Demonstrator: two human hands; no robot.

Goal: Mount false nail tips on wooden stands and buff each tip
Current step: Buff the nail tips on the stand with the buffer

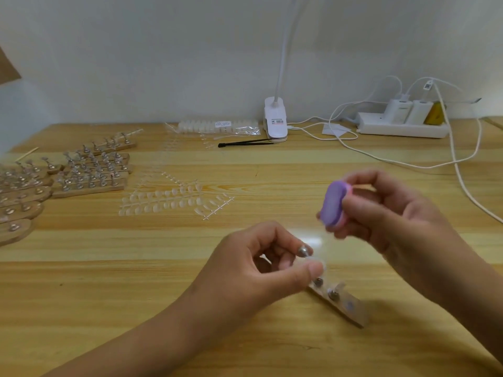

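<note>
Nearest, the left hand (261, 268) is pinching a clear nail tip (318, 264) between thumb and fingertips, with a round metal holder head (302, 251) showing just above the thumb. Just beside that hand, low and to the right, a wooden stand (351, 311) is lying on the table (272, 170), carrying a couple of metal pegs and what looks like one clear tip; blur is hiding the details.

Slightly farther out, the right hand (394, 216) is gripping a purple buffer block (332, 204), fingers curled round its edges. The block is hovering above and to the right of the pinched tip, close but not touching it. So, by my reading, this tip is being readied for buffing and the stand is only partly filled.

Beyond the hands, sprues of loose tips (174, 198) are lying mid-table, many tips not yet snapped off. To the far left, rows of filled stands (89, 170) are crowding together, their pegs topped with clear tips; whether those are buffed I cannot tell. Against the wall, a bag of tips (217, 126), a black tool (245, 143), a clip lamp (275, 121) and a power strip (402, 127) are sitting. A good share looks mounted, with plenty left.
</note>
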